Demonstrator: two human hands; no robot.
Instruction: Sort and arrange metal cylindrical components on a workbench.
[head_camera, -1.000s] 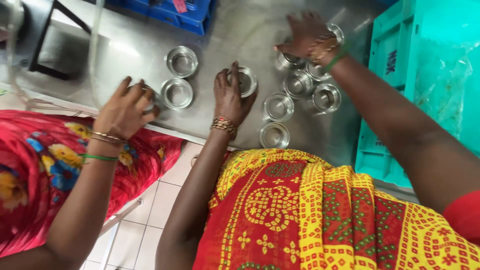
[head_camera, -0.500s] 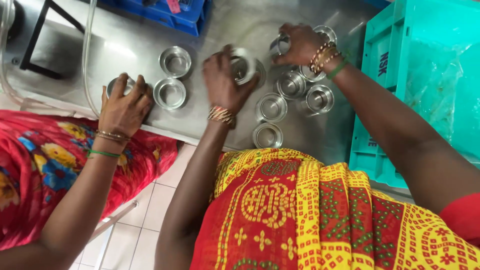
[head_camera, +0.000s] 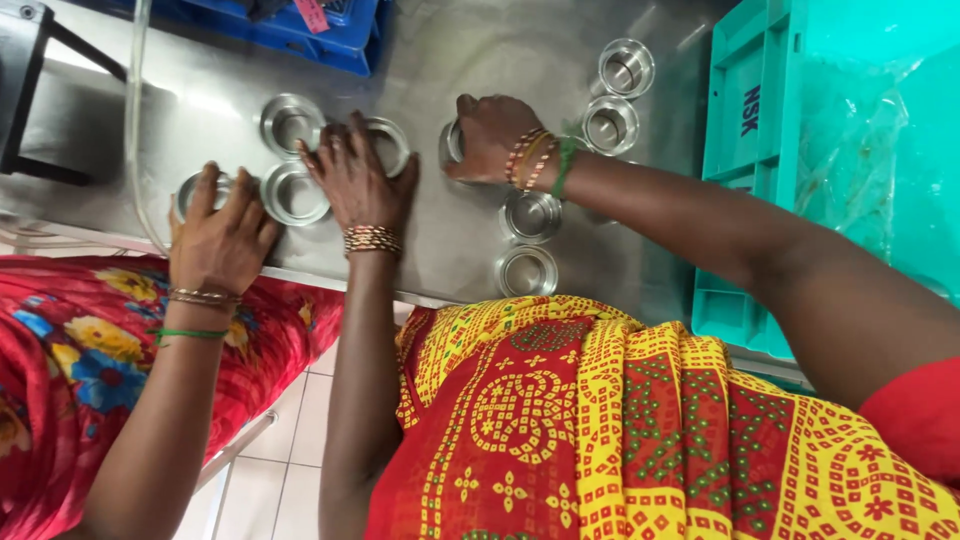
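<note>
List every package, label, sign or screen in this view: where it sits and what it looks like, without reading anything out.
Teal plastic crate: right of the steel table, rectangular, with dark printed lettering on its rim.
Clear plastic bag: crumpled inside the teal crate, see-through.
Blue plastic crate: top edge, beyond the table, ribbed wall.
Pink tag: small slip on the blue crate.
No screens or signs show.

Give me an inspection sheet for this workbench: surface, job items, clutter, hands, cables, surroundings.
Surface: steel table, shiny.
Job's things: small steel cups scattered about the hands, open ends up.
Clutter: nothing seen.
Grippers: left hand, fingers spread over one cup; right hand curled on another; a co-worker's hand on a third.
Cables: clear tube crosses the table's left end.
Surroundings: blue crate, teal crate, tiled floor.
</note>
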